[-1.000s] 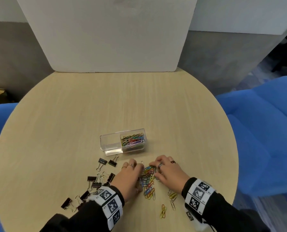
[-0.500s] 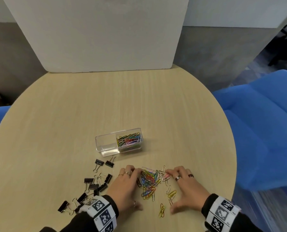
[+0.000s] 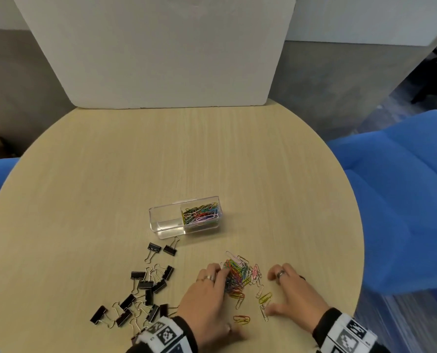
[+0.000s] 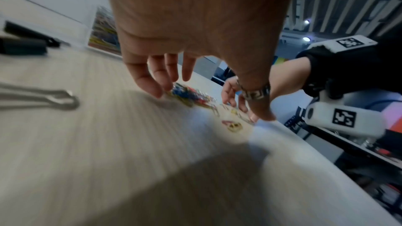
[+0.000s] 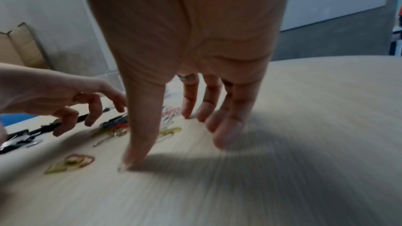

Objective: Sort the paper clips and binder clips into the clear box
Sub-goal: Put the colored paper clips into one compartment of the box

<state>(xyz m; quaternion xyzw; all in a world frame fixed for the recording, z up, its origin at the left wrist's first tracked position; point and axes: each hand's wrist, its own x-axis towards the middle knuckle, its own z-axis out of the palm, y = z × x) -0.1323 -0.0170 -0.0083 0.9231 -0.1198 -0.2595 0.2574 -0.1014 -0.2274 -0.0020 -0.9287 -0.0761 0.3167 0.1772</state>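
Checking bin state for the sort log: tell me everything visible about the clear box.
The clear box is a small rectangular container of transparent plastic, open-topped, standing upright on the round wooden table beyond both hands. A divider splits it in two: the right compartment holds a heap of coloured paper clips, the left one looks empty. Two black binder clips lie just in front of its left end; whether one's wire handle touches the wall is unclear. Neither hand touches it.

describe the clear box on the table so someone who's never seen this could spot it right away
On the round wooden table, look just beyond the scattered black binder clips and the loose pile of paper clips. The clear box lies there. It is the only container, see-through, with colourful paper clips in its right compartment and nothing in its left.
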